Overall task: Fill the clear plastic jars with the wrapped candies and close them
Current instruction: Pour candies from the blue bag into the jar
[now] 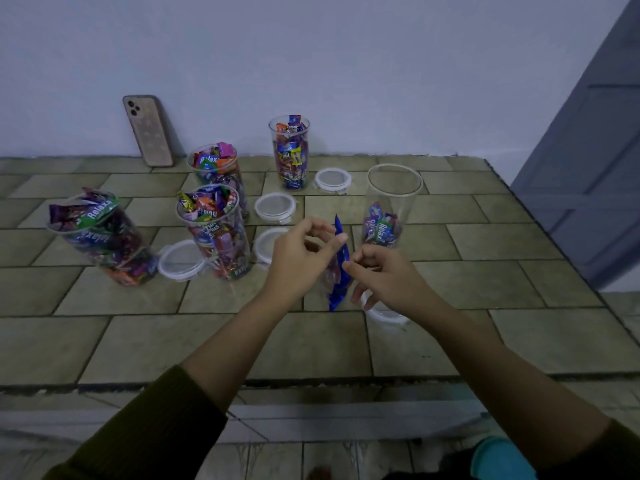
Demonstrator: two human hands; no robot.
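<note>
Dark olive ribbed sleeves [156, 427] cover both forearms, which reach out over the near edge of the table [138, 341]. The left hand [298, 261] and the right hand [388, 278] each pinch a glossy blue packet [337, 289] with curled fingers, above the table's middle. The packet is flat and crinkled, and its long axis runs near to far.

Just beyond the right hand stands an upright clear plastic jar [393, 199], a tall open-mouthed cylinder with a few wrapped candies [381, 228] at its bottom. Left of the hands are four filled jars, all open: a far-left jar [104, 237], a middle jar [218, 233], one just behind it [216, 168] and a farthest jar [291, 150]. Round translucent lids [275, 206] with white rims lie flat among them, and one lid [384, 315] sits partly under the right hand.

The table's top has a matt olive stone-tile pattern. A phone [148, 131] leans on the pale wall [311, 64], with a grey door [588, 150] to the right.
</note>
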